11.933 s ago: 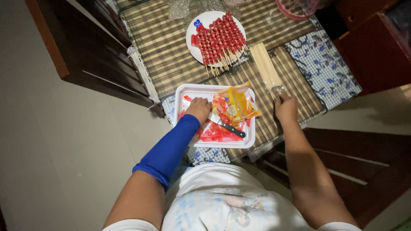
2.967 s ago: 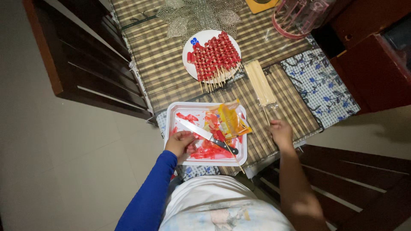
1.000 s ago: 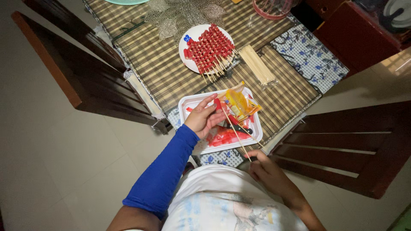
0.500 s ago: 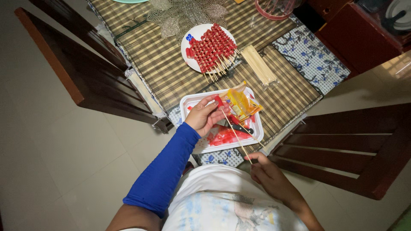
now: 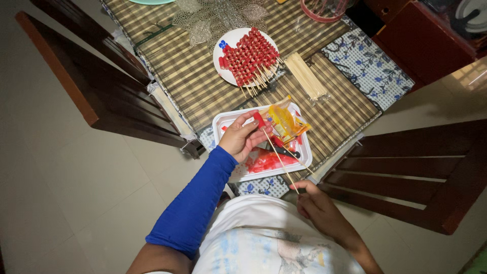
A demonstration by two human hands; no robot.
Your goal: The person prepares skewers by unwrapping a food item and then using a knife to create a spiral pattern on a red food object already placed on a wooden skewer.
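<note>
My left hand, in a blue arm sleeve, hovers over a white rectangular tray and pinches a small red sausage piece at its fingertips. My right hand sits close to my body and grips the near end of a thin wooden skewer. The skewer's far tip reaches the red piece. In the tray lie more red pieces, a yellow wrapper and a dark-handled knife.
A white round plate stacked with several red loaded skewers stands further back on the striped table mat. A bundle of bare skewers lies to its right. Dark wooden chairs stand left and right.
Over the last second my left hand lifted a red piece from the tray and the skewer tip came up to meet it. Before that, my right hand came back from the table holding the skewer.
</note>
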